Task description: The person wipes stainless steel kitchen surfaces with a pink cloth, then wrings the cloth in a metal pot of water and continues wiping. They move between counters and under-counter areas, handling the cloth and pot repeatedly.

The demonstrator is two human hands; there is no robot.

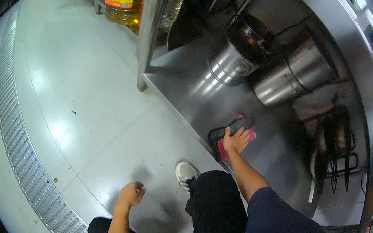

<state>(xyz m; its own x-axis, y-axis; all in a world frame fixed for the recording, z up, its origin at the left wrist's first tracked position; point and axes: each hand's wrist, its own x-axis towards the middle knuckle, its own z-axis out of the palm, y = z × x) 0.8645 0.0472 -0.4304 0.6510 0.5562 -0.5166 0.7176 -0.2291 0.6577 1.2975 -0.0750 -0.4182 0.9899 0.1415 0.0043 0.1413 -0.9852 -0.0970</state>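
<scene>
My right hand (236, 141) is spread over a pink and dark grey cloth (224, 149) near the front edge of a low stainless steel shelf (192, 104). Its fingers are apart; whether the palm presses on the cloth cannot be told. My left hand (132, 194) hangs over the pale floor, fingers curled, and nothing shows in it. Farther back on the shelf, two metal pots (228, 67) (293, 71) lie tilted in view. One of them seems to have something small and orange in or behind it.
A metal table leg (147, 46) rises at the shelf's corner, with large oil bottles (122, 3) behind it. Dark pans in a rack (336, 141) stand at the right under a steel counter edge (372, 88). A perforated drain cover (20, 141) runs along the left. My shoe (186, 172) is beside the shelf.
</scene>
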